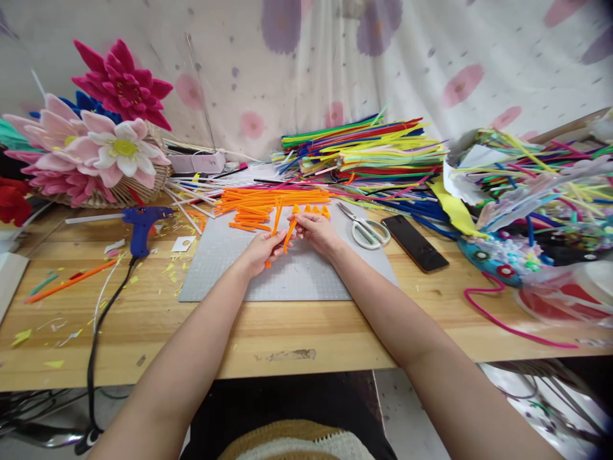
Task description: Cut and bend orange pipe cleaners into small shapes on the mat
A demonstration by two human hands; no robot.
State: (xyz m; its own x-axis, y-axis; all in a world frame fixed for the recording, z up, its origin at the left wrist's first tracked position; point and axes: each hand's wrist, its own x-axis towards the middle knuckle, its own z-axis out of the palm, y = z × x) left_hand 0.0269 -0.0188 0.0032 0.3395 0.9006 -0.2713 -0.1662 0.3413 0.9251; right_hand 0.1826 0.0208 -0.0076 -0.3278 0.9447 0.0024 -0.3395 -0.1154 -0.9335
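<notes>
Both hands meet over a grey cutting mat (306, 275) on the wooden table (287, 332). My left hand (262, 250) is closed round an orange pipe cleaner (290, 233), bent into a narrow loop. My right hand (316, 231) pinches the upper end of the same orange piece. Just behind the hands lies a pile of orange pipe cleaners (268, 203), and a short row of small folded orange pieces (313, 209) sits beside them on the mat.
Scissors (366, 229) and a black phone (414, 241) lie right of the mat. A blue glue gun (141, 225) with its black cord sits at the left, near fabric flowers (96, 147). Stacks of coloured pipe cleaners (368, 150) fill the back and right.
</notes>
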